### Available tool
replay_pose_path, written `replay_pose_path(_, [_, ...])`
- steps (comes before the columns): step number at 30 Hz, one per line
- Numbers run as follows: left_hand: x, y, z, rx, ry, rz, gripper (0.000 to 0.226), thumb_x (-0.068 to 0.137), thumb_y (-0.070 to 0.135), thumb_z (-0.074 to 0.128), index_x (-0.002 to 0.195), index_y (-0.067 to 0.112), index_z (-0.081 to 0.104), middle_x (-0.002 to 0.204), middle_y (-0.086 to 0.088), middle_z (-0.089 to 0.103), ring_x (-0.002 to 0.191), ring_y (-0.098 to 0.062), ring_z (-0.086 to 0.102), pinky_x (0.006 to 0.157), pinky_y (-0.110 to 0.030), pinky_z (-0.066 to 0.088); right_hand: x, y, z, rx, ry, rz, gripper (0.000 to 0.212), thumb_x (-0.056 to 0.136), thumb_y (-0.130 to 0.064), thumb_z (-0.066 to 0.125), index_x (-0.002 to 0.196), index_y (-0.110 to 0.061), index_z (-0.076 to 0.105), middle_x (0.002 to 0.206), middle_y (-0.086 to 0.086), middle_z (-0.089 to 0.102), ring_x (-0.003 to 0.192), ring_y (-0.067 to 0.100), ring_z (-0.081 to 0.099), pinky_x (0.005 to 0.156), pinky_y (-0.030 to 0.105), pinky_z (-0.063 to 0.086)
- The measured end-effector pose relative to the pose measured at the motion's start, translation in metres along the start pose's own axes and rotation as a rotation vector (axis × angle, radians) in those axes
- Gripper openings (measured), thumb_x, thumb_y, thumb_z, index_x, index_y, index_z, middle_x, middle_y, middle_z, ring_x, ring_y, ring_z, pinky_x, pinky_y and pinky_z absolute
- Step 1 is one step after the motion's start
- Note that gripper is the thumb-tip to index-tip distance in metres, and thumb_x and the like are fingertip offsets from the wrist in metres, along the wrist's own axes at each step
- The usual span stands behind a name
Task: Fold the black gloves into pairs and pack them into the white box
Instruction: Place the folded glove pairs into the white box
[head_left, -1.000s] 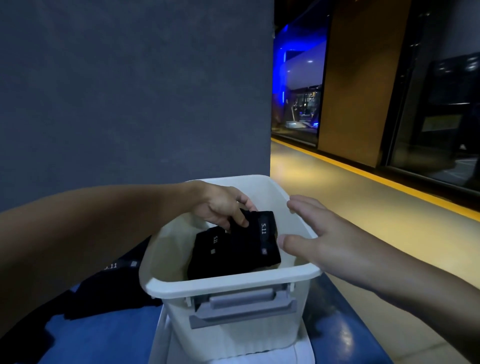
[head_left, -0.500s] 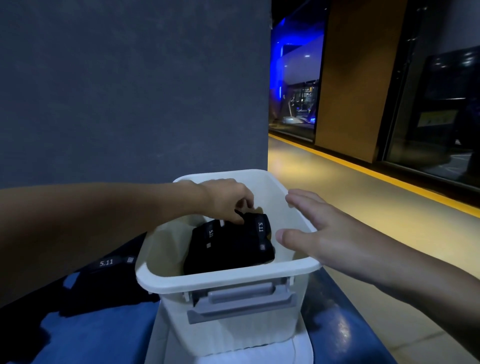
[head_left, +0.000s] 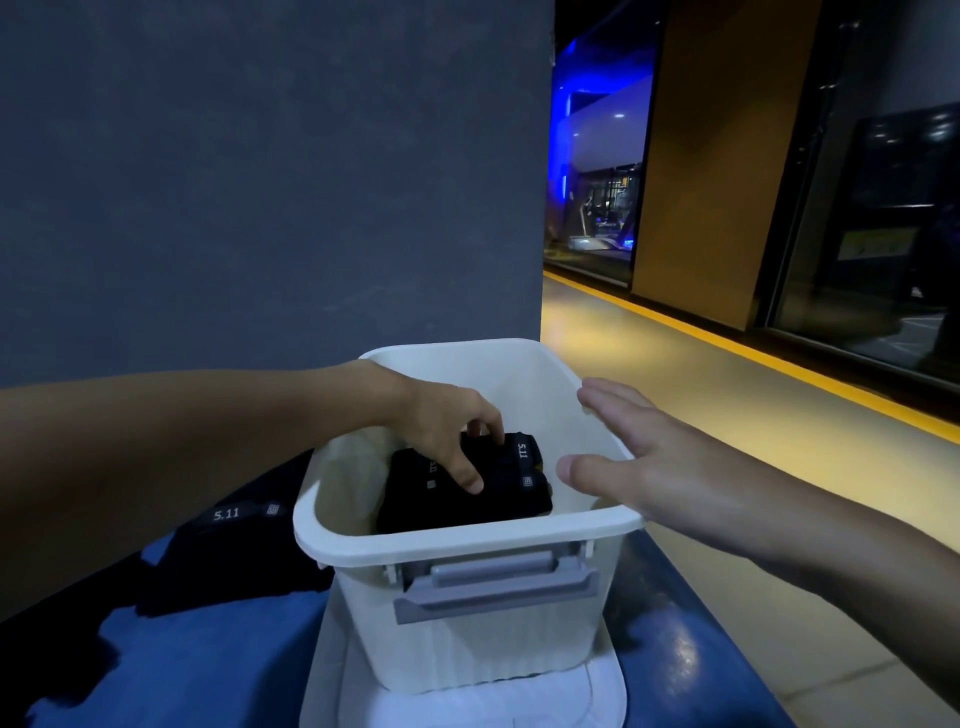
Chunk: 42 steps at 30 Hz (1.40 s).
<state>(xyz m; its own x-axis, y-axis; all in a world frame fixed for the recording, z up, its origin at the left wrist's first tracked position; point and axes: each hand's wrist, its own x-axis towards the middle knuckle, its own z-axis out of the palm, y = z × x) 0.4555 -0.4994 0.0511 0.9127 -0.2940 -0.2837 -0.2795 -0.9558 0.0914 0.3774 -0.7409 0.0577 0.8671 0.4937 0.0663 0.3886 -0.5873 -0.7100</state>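
Note:
The white box (head_left: 467, 538) stands on a blue table, a grey latch on its near wall. Inside it lies a folded pair of black gloves (head_left: 511, 491) with white "5.11" lettering. My left hand (head_left: 449, 428) reaches into the box from the left and grips the top of that pair, thumb on its near face and fingers curled over its far edge. At the box's right rim my right hand (head_left: 639, 462) hovers flat with straight fingers and holds nothing. More black gloves (head_left: 234, 551) lie on the table left of the box, partly hidden by my left arm.
A white lid (head_left: 457, 709) lies under the box. The blue table (head_left: 208, 670) ends just right of the box, with a yellowish floor beyond. A grey wall stands close behind the box.
My left hand has pushed the folded gloves lower into the box, its thumb sliding down over them. The right hand has stayed by the right rim.

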Motion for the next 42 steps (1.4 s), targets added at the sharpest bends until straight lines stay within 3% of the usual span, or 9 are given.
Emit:
replay_pose_path(5, [-0.002, -0.002, 0.005, -0.032, -0.037, -0.036, 0.073, 0.075, 0.043, 0.083, 0.138, 0.026, 0.049, 0.100, 0.019, 0.050, 0.108, -0.019, 0.059, 0.096, -0.032, 0.049, 0.000, 0.000, 0.001, 0.013, 0.002, -0.001, 0.079, 0.091, -0.044, 0.057, 0.155, -0.028, 0.014, 0.157, -0.030, 0.004, 0.131, -0.006, 0.022, 0.098, 0.016, 0.019])
replay_pose_path(11, [-0.009, 0.005, -0.001, -0.021, -0.015, -0.025, 0.064, 0.079, 0.038, 0.080, 0.135, 0.024, 0.052, 0.112, 0.010, 0.052, 0.104, -0.016, 0.056, 0.086, -0.025, 0.044, -0.001, -0.002, -0.001, 0.002, 0.014, -0.021, 0.078, 0.091, -0.041, 0.059, 0.155, -0.026, 0.017, 0.158, -0.026, 0.007, 0.141, 0.000, 0.020, 0.101, 0.018, 0.021])
replay_pose_path(14, [-0.020, 0.007, -0.006, -0.056, 0.030, -0.004, 0.053, 0.080, 0.038, 0.080, 0.127, 0.028, 0.057, 0.117, 0.008, 0.055, 0.104, -0.016, 0.060, 0.088, -0.026, 0.048, -0.004, -0.008, -0.001, -0.010, 0.045, -0.032, 0.074, 0.089, -0.041, 0.062, 0.153, -0.023, 0.027, 0.156, -0.022, 0.020, 0.140, 0.003, 0.027, 0.107, 0.023, 0.026])
replay_pose_path(18, [-0.052, 0.011, -0.011, -0.131, 0.188, 0.034, 0.036, 0.085, 0.036, 0.074, 0.118, 0.029, 0.062, 0.121, 0.005, 0.058, 0.104, -0.014, 0.063, 0.090, -0.028, 0.052, -0.016, -0.023, -0.003, -0.202, 0.217, -0.098, 0.058, 0.089, -0.043, 0.063, 0.141, -0.024, 0.047, 0.141, -0.011, 0.045, 0.129, 0.007, 0.043, 0.095, 0.024, 0.034])
replay_pose_path(23, [-0.122, 0.019, -0.013, -0.340, 0.525, 0.084, 0.018, 0.092, 0.022, 0.067, 0.110, 0.019, 0.069, 0.105, 0.006, 0.068, 0.096, -0.005, 0.065, 0.076, -0.008, 0.048, -0.030, -0.054, 0.007, -0.285, 0.342, -0.204, 0.035, 0.091, -0.042, 0.059, 0.123, -0.029, 0.060, 0.127, -0.012, 0.056, 0.121, 0.009, 0.048, 0.108, 0.044, 0.036])
replay_pose_path(30, [-0.227, 0.001, 0.023, -0.467, 0.739, 0.015, 0.012, 0.092, 0.017, 0.067, 0.102, 0.020, 0.072, 0.097, 0.005, 0.073, 0.091, -0.005, 0.067, 0.080, -0.014, 0.051, -0.039, -0.118, 0.058, -0.245, 0.262, -0.413, 0.019, 0.089, -0.031, 0.061, 0.107, -0.027, 0.068, 0.113, -0.015, 0.065, 0.116, 0.009, 0.054, 0.104, 0.038, 0.039])
replay_pose_path(37, [-0.312, -0.041, 0.100, -0.539, 0.911, -0.252, 0.010, 0.092, 0.018, 0.066, 0.096, 0.025, 0.072, 0.091, 0.009, 0.074, 0.088, -0.002, 0.068, 0.080, -0.022, 0.054, -0.036, -0.166, 0.146, -0.112, 0.025, -0.556, 0.012, 0.087, -0.022, 0.064, 0.097, -0.022, 0.071, 0.092, -0.010, 0.071, 0.092, 0.007, 0.064, 0.086, 0.026, 0.050])
replay_pose_path(39, [-0.330, -0.050, 0.125, -0.574, 1.006, -0.333, 0.012, 0.092, 0.015, 0.066, 0.097, 0.024, 0.073, 0.090, 0.010, 0.073, 0.085, 0.001, 0.067, 0.078, -0.018, 0.050, -0.030, -0.169, 0.177, -0.103, -0.064, -0.535, 0.014, 0.087, -0.023, 0.065, 0.100, -0.022, 0.071, 0.090, -0.012, 0.069, 0.088, 0.005, 0.064, 0.082, 0.021, 0.049])
replay_pose_path(42, [-0.354, -0.060, 0.148, -0.518, 1.173, -0.474, 0.016, 0.090, 0.012, 0.064, 0.098, 0.024, 0.071, 0.093, 0.012, 0.069, 0.087, 0.004, 0.063, 0.074, -0.009, 0.043, -0.017, -0.169, 0.221, -0.058, -0.189, -0.491, 0.022, 0.087, -0.029, 0.067, 0.108, -0.023, 0.066, 0.093, -0.011, 0.065, 0.088, 0.006, 0.062, 0.084, 0.026, 0.050])
